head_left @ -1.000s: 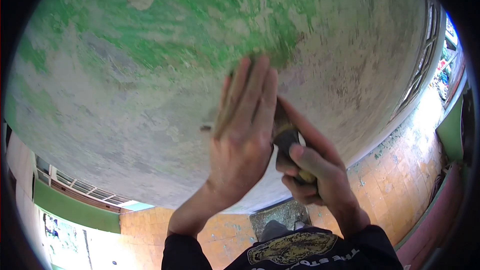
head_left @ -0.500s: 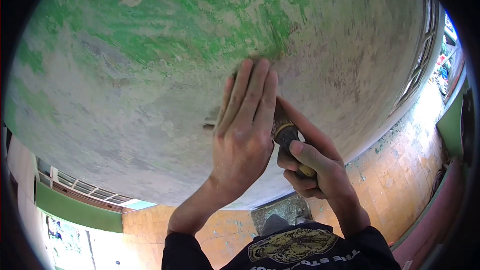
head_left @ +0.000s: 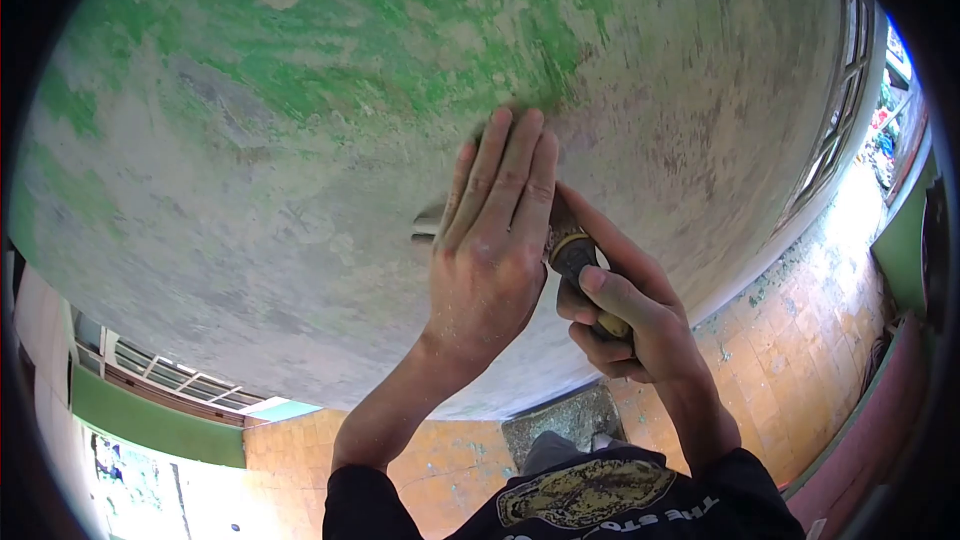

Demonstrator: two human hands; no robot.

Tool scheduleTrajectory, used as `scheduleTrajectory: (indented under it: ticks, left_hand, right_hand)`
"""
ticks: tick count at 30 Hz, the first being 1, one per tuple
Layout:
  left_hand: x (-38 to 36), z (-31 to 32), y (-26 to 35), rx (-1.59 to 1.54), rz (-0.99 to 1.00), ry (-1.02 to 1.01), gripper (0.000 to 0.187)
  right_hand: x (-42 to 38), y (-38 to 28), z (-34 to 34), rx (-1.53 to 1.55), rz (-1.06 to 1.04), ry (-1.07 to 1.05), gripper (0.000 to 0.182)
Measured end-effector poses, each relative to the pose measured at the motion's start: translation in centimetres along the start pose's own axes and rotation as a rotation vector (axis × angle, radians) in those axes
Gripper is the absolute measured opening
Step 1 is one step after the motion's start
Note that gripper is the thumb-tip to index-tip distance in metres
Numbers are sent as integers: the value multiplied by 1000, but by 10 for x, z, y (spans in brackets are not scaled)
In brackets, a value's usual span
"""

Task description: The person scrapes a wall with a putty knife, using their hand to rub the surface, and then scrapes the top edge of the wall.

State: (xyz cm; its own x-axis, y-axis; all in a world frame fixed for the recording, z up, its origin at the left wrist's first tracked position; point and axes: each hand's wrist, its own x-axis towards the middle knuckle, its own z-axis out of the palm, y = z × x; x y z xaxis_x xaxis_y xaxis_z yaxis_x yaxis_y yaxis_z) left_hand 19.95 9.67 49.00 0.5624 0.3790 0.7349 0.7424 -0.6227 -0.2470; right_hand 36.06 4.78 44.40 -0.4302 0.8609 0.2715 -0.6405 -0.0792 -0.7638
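Note:
A large wall (head_left: 300,210) fills the view, with patchy green paint on its upper part and bare grey below. My right hand (head_left: 635,310) is closed round the dark and yellow handle of a scraper (head_left: 573,252), its index finger stretched along the tool. My left hand (head_left: 490,225) lies over the tool's head with fingers straight and side by side, their tips towards the green paint. A thin metal edge shows left of my left hand; the rest of the blade is hidden under it.
Orange floor tiles (head_left: 770,370) with scattered paint flakes lie below. A grey block (head_left: 565,428) stands near the wall's foot. Barred windows show at the right (head_left: 845,100) and lower left (head_left: 170,370).
Both hands and the scraper have shifted slightly up the wall. A little more of the metal edge shows left of my left hand.

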Motion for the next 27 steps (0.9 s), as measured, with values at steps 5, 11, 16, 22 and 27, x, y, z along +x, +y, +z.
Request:
scheduleTrajectory:
  ticks: [5, 11, 16, 22, 27]
  left_hand:
    - [5, -10, 4, -10, -20, -49, 52]
    - [-12, -13, 0, 20, -45, -38, 56]
    - [-10, -17, -7, -15, -19, 1, 54]
    - [-6, -14, -3, 9, -35, 13, 50]
    - [0, -12, -7, 16, -17, 47, 49]
  right_hand:
    - [-4, -12, 6, 18, 35, 4, 61]
    - [2, -11, 15, -8, 86, -14, 61]
    - [0, -9, 24, -5, 63, -15, 61]
    - [1, -11, 17, -2, 73, -8, 62]
    - [7, -14, 16, -45, 53, -13, 63]
